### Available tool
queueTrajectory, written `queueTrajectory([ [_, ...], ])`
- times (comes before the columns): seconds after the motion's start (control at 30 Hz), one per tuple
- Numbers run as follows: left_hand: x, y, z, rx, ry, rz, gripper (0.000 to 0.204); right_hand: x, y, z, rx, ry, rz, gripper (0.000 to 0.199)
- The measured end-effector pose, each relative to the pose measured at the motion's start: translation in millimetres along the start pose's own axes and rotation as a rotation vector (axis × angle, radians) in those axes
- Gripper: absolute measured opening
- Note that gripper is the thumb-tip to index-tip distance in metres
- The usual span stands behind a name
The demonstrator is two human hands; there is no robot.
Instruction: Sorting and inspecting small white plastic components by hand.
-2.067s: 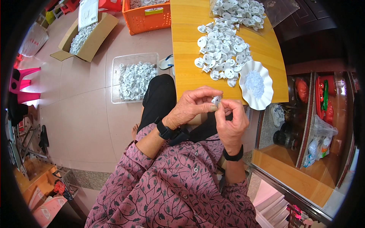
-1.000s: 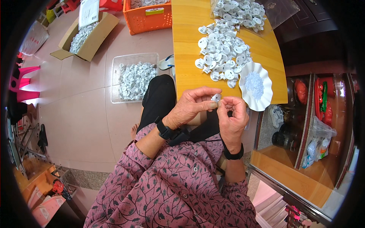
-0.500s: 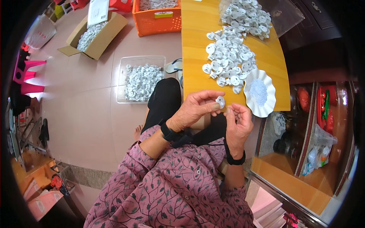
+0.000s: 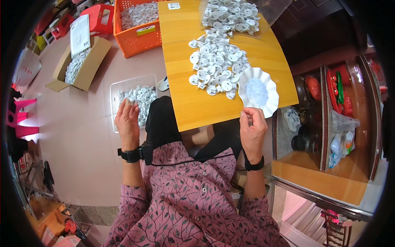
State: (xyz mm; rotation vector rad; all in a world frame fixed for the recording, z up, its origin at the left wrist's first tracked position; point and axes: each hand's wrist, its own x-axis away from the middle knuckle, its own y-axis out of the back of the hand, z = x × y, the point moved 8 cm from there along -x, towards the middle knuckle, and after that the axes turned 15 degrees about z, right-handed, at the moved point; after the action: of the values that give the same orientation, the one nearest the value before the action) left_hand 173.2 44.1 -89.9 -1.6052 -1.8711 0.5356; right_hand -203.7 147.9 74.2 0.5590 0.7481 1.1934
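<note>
My left hand (image 4: 128,123) has its fingertips drawn together over the clear plastic bin (image 4: 114,108) on the floor. A small round white plastic part seems to be at the fingertips, slightly blurred against the similar parts (image 4: 145,96) inside the bin. My right hand (image 4: 252,129) is closed in a pinch just off the front edge of the yellow table (image 4: 193,117). Whatever lies between its thumb and forefinger is too small to make out. Close by that hand stands a white wavy-rimmed dish (image 4: 269,108) holding tiny pale-blue bits (image 4: 256,91). Beside the dish spreads a pile of white plastic parts (image 4: 218,64).
An orange crate (image 4: 140,43) and a cardboard box (image 4: 92,61), both with more white parts, stand on the floor at the far left. A plastic bag of parts (image 4: 230,16) lies at the table's far end. Open shelves (image 4: 321,164) are on the right.
My left hand has moved left with the white part, from beside my right hand to over the bin. The right hand stays pinched near the dish. The whole view has shifted.
</note>
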Motion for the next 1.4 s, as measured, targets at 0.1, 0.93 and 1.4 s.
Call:
queueTrajectory([
  [0.1, -7, 43, 11, -0.025, 0.028, -0.023, 0.042, -8, -2, -11, 0.081, 0.005, 0.015, 0.012],
  [0.93, 61, -225, 81, -0.89, -0.109, 0.693, 0.016, -32, -22, -21, 0.45, 0.18, -0.149, 0.013],
  [1.4, 66, -289, 99, -1.526, -0.562, 0.789, 0.018, -22, -11, -21, 0.265, 0.175, -0.198, 0.007],
])
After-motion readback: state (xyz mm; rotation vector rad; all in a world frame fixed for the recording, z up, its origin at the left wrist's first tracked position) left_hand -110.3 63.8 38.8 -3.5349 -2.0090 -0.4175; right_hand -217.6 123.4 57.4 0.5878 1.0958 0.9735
